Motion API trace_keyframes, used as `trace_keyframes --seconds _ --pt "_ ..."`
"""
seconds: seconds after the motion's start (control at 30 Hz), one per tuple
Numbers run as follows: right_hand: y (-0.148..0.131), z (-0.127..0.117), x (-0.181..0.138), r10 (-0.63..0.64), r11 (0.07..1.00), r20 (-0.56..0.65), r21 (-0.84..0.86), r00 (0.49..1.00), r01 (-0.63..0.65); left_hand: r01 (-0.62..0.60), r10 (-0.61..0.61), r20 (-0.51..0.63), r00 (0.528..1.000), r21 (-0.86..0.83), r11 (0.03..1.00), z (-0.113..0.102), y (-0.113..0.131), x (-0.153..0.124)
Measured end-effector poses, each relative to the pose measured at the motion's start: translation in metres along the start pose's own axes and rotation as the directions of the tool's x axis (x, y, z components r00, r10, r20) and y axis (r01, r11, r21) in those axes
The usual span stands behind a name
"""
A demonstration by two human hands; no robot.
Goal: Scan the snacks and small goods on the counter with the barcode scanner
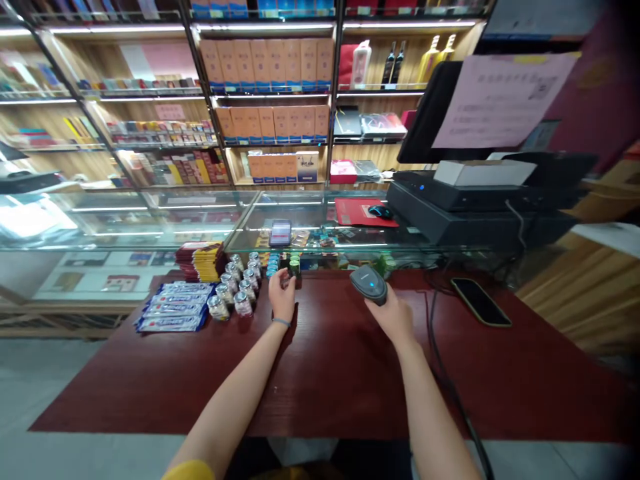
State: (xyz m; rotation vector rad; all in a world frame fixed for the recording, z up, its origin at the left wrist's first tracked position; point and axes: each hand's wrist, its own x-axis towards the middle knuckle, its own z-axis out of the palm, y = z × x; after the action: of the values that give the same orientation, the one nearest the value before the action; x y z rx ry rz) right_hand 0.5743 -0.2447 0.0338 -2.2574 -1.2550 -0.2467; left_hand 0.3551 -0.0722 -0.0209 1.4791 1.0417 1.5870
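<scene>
My right hand (395, 317) is wrapped round a grey barcode scanner (369, 283) with a blue light on its head, held over the dark red counter (320, 373). My left hand (283, 293) reaches forward with its fingers closed on a small dark bottle with a green cap (294, 267) at the back of the counter. Rows of small clear jars with silver lids (235, 287) stand just left of that hand. The scanner's black cable (440, 360) trails back along the counter on the right.
Blue-and-white flat packets (173, 308) and a red-and-yellow stack (200, 261) lie at the left. A black phone (481, 301) lies at the right. Behind stands a glass display case (150, 220) bearing a phone (281, 233), a red mat with a mouse (380, 212), and a till with a screen (470, 200). Stocked shelves (270, 100) fill the back wall.
</scene>
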Motion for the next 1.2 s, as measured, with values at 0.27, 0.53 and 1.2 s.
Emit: trace_keyframes --seconds 0.27,0.53,1.2 --pt "-0.021 0.011 -0.010 -0.089 0.990 0.070 0.111 0.994 0.081 -0.160 0.147 0.162 0.976 0.075 0.984 0.001 -0.005 0.004" --pt "-0.018 0.017 -0.010 -0.084 0.991 0.082 0.110 0.993 0.075 -0.188 0.075 0.344 0.936 0.309 0.932 0.016 -0.017 0.012" --pt "-0.023 0.010 -0.015 -0.164 0.982 0.052 0.105 0.985 0.158 0.075 -0.010 0.300 0.954 -0.205 0.976 0.011 -0.012 0.011"
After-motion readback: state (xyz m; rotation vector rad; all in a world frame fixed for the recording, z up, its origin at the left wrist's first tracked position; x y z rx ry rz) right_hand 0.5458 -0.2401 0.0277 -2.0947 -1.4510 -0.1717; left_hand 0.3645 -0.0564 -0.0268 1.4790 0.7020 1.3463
